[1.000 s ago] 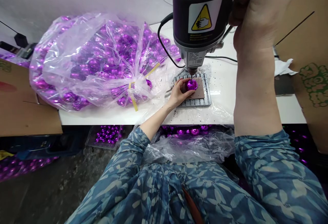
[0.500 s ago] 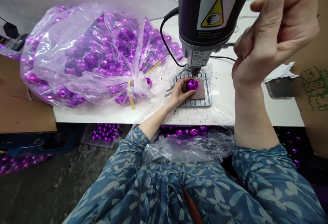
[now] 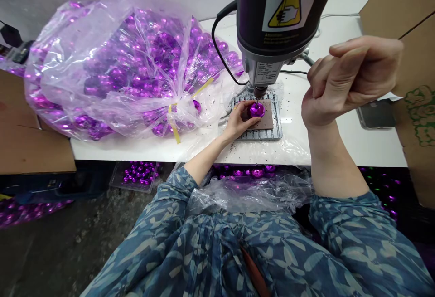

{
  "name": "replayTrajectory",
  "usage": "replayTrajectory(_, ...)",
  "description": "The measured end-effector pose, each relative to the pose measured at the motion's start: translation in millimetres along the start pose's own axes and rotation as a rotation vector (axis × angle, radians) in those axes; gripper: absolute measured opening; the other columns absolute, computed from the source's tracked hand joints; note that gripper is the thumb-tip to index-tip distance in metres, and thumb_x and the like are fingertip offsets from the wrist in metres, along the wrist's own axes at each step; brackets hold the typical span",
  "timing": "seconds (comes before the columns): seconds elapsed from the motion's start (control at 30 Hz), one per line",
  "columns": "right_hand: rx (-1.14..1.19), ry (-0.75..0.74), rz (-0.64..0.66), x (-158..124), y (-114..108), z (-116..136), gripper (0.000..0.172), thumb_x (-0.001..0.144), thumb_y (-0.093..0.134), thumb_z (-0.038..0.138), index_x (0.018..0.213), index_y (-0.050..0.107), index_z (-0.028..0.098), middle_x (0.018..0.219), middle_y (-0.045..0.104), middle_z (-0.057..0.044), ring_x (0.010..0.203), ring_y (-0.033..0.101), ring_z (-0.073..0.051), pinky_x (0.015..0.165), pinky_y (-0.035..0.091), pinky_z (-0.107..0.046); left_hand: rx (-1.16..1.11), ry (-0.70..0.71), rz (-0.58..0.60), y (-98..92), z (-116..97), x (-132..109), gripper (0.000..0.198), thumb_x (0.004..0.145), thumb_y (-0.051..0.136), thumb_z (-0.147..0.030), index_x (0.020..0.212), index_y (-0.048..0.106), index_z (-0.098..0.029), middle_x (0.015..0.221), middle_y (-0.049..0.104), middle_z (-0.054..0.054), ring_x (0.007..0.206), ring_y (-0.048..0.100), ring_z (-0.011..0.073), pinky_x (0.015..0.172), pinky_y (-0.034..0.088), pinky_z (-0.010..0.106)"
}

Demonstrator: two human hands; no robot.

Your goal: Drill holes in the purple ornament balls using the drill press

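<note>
A shiny purple faceted bead (image 3: 257, 109) sits on a small brown board (image 3: 267, 122) over the grey slotted base plate (image 3: 278, 127). My left hand (image 3: 237, 122) pinches the bead from its left side between thumb and fingers. Directly above it, the drill press (image 3: 268, 20) points its chuck (image 3: 260, 92) down, with the thin bit at the top of the bead. My right hand (image 3: 351, 79) is closed around the end of the press's metal feed lever (image 3: 306, 57). The grip itself is mostly hidden by my fingers.
A big tied clear bag (image 3: 112, 75) of purple beads fills the table's left. Cardboard boxes (image 3: 34, 124) flank both sides. Dark shavings litter the plate and plastic sheet. A phone (image 3: 377, 114) lies at right. More beads (image 3: 257, 172) are below the table edge.
My right hand has come down and slightly left with the lever, and the drill head sits a little lower. My left hand still holds the bead in the same spot.
</note>
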State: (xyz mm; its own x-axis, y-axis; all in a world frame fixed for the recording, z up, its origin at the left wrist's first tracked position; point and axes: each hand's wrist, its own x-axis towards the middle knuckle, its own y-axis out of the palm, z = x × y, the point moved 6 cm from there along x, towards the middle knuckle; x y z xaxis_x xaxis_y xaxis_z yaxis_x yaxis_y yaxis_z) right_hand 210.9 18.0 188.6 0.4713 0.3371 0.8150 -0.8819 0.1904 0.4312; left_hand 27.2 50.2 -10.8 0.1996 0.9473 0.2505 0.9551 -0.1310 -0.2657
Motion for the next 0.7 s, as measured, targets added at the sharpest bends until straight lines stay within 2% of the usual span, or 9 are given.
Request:
replayTrajectory(0.13, -0.138, 0.087, 0.019, -9, -4, 6, 0.048, 0.096, 0.063, 0.073, 0.089, 0.061, 0.025, 0.051, 0.018, 0.007, 0.043, 0.026, -0.007, 0.053, 0.025, -0.031, -0.011, 0.006, 0.000, 0.3, -1, 0, 0.063, 0.086, 0.094, -0.055, 0.136, 0.070, -0.027, 0.141, 0.071, 0.011, 0.140, 0.064, 0.0327, 0.126, 0.048, 0.050)
replayTrajectory(0.27, -0.139, 0.063, 0.030, -13, -8, 6, 0.047, 0.096, 0.061, 0.074, 0.089, 0.060, 0.027, 0.051, 0.017, 0.007, 0.042, 0.023, -0.007, 0.052, 0.024, -0.033, -0.015, 0.011, -0.008, -0.1, -1, 0, 0.062, 0.086, 0.093, -0.055, 0.136, 0.070, -0.027, 0.140, 0.072, 0.011, 0.141, 0.064, 0.0329, 0.127, 0.047, 0.051)
replayTrajectory(0.4, -0.139, 0.012, 0.024, -15, -12, -7, 0.046, 0.099, 0.057, 0.072, 0.086, 0.059, 0.027, 0.050, 0.016, 0.006, 0.039, 0.019, -0.007, 0.049, 0.021, -0.034, -0.026, 0.048, -0.002, 0.0, -1, 0, 0.061, 0.088, 0.091, -0.055, 0.136, 0.069, -0.026, 0.141, 0.071, 0.012, 0.141, 0.064, 0.0327, 0.126, 0.048, 0.051)
replayTrajectory(0.53, -0.181, -0.052, 0.022, -18, -22, -27, 0.053, 0.100, 0.050, 0.076, 0.081, 0.057, 0.027, 0.047, 0.018, 0.007, 0.037, 0.011, -0.006, 0.046, 0.020, -0.035, -0.021, 0.027, -0.009, 0.7, 1, 0, 0.062, 0.087, 0.092, -0.056, 0.136, 0.069, -0.026, 0.141, 0.071, 0.012, 0.140, 0.064, 0.0325, 0.125, 0.049, 0.051)
replayTrajectory(0.7, -0.213, -0.047, 0.078, -25, -28, -33, 0.064, 0.093, 0.050, 0.087, 0.078, 0.055, 0.026, 0.048, 0.022, 0.007, 0.039, 0.014, -0.006, 0.047, 0.024, -0.035, -0.041, -0.001, -0.023, 2.2, 3, 1, 0.064, 0.085, 0.094, -0.056, 0.135, 0.069, -0.024, 0.140, 0.070, 0.013, 0.138, 0.065, 0.0310, 0.123, 0.051, 0.050)
